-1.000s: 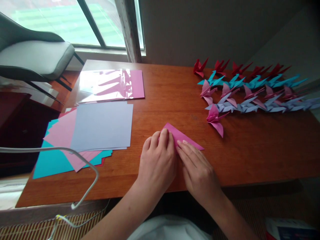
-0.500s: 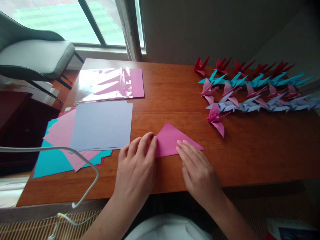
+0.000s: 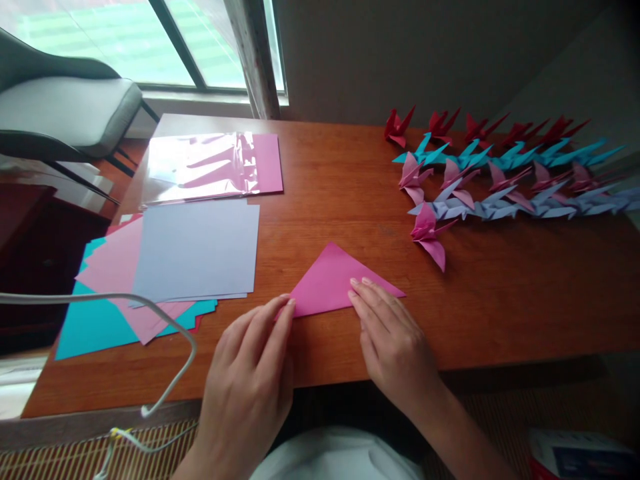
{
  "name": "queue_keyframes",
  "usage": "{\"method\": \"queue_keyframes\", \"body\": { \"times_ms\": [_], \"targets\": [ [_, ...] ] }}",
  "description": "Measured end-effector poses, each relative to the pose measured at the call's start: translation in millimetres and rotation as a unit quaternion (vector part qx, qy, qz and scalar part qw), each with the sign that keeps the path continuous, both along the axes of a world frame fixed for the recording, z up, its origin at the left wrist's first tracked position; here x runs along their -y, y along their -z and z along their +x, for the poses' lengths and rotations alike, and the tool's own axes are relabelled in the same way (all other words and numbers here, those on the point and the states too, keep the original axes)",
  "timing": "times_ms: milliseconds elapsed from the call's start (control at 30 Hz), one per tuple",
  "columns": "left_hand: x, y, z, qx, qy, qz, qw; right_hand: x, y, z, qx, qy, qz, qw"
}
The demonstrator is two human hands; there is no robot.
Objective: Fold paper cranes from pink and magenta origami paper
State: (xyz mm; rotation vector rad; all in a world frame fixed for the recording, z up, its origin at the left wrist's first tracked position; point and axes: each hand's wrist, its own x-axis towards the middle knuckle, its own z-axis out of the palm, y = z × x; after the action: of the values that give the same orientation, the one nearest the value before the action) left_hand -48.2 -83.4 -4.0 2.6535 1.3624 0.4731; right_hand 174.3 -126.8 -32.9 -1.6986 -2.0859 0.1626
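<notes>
A pink sheet of paper folded into a triangle (image 3: 333, 283) lies flat on the wooden table (image 3: 350, 180). My left hand (image 3: 250, 380) rests with fingers stretched out, its fingertips touching the triangle's left corner. My right hand (image 3: 393, 340) lies flat with fingers extended, pressing the triangle's lower right edge. Neither hand grips anything.
A stack of lilac, pink and teal paper sheets (image 3: 165, 267) lies at the left, with a clear plastic packet of pink paper (image 3: 210, 167) behind it. Rows of folded paper cranes (image 3: 500, 173) in red, teal, pink and lilac fill the right. A white cable (image 3: 170, 340) hangs over the near left edge. A grey chair (image 3: 65, 107) stands by the window.
My left hand has slid leftward along the folded edge, from the middle of the triangle to its left corner, uncovering the paper. My right hand has stayed in place.
</notes>
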Motion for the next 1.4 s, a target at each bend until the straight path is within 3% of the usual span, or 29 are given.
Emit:
{"method": "queue_keyframes", "body": {
  "times_ms": [167,367,1100,1267,1400],
  "targets": [
    [25,3.6,24,0.015,0.07,-0.016,0.997,1,2.1,1,0.001,-0.004,0.005,1.0],
    [28,10.3,48,0.013,0.057,-0.043,0.997,0,2.2,1,-0.014,-0.001,0.018,1.0],
    [23,14.6,49,-0.01,0.065,0.005,0.998,-3,2.8,3,-0.068,0.013,0.035,0.997],
    [23,14.2,49,-0.013,0.065,0.005,0.998,-22,-2.1,11,-0.096,0.058,0.059,0.992],
    [23,13.9,49,-0.011,0.063,0.003,0.998,-49,-8.7,9,-0.064,0.085,0.022,0.994]
  ]
}}
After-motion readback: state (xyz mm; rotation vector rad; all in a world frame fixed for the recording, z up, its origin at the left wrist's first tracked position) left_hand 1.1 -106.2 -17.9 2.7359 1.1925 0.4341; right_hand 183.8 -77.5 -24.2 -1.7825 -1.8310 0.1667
